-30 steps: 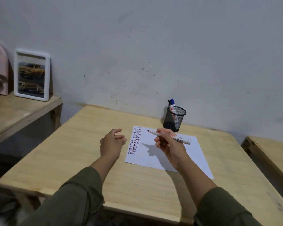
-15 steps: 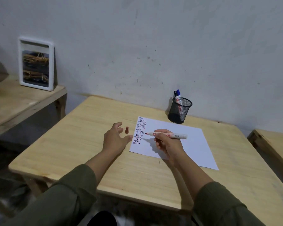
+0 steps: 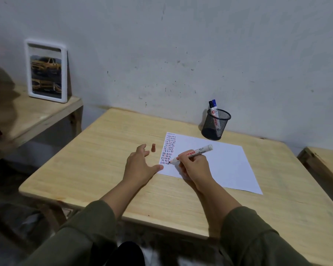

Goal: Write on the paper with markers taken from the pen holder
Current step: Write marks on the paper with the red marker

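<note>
A white sheet of paper [image 3: 219, 160] lies on the wooden table [image 3: 104, 169], with a column of short red and dark strokes down its left edge. My right hand [image 3: 194, 167] grips an uncapped red marker [image 3: 192, 153]; its tip touches the paper at the bottom of that column. My left hand [image 3: 140, 166] rests flat on the table, fingers spread, thumb at the paper's near left corner. The red cap [image 3: 153, 147] stands on the table just beyond its fingers. A black mesh pen holder [image 3: 215, 124] behind the paper holds a blue marker [image 3: 213, 107] and a black-capped one.
A white-framed picture of yellow cars [image 3: 46, 71] leans on the wall on a lower wooden bench [image 3: 33, 116] to the left. Another wooden surface [image 3: 327, 158] sits to the right. The wall runs close behind the table.
My left hand set the red cap on the table and flattened beside the paper. My right hand lowered the marker from the air until its tip met the paper.
</note>
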`<state>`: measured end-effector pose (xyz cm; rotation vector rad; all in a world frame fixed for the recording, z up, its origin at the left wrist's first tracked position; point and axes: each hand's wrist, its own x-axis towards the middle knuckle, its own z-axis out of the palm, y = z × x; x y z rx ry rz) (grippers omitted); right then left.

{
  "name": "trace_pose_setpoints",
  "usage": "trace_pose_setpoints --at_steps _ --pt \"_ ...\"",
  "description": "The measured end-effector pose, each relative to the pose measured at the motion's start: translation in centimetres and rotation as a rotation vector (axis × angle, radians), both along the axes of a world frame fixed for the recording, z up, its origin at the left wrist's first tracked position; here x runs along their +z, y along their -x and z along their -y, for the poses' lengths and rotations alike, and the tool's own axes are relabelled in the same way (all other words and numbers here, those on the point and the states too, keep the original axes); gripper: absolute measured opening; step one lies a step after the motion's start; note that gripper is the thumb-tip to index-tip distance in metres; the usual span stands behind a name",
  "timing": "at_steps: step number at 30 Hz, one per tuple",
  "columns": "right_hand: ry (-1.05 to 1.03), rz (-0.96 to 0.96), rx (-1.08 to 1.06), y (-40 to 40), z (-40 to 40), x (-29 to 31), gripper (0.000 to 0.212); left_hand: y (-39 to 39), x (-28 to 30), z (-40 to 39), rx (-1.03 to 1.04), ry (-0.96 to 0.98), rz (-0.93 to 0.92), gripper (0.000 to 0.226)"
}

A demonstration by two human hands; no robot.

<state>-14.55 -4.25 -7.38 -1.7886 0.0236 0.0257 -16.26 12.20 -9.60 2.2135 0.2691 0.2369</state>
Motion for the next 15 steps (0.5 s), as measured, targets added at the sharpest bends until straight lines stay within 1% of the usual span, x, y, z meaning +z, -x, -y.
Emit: trace_pose_setpoints --at_steps 7,12,15 --pt "0.042 0.012 0.001 0.11 0.08 -0.07 0.023 -0.07 -0.04 -0.01 -0.005 -0.014 -0.001 0.094" --pt "-0.008 0.018 0.013 0.36 0.06 0.05 0.021 -0.11 -0.03 0.02 -0.005 0.006 -0.004 0.094" --pt "0.003 0.026 0.027 0.35 0.12 0.01 0.019 -0.11 -0.08 0.08 -0.004 0.006 -0.001 0.095"
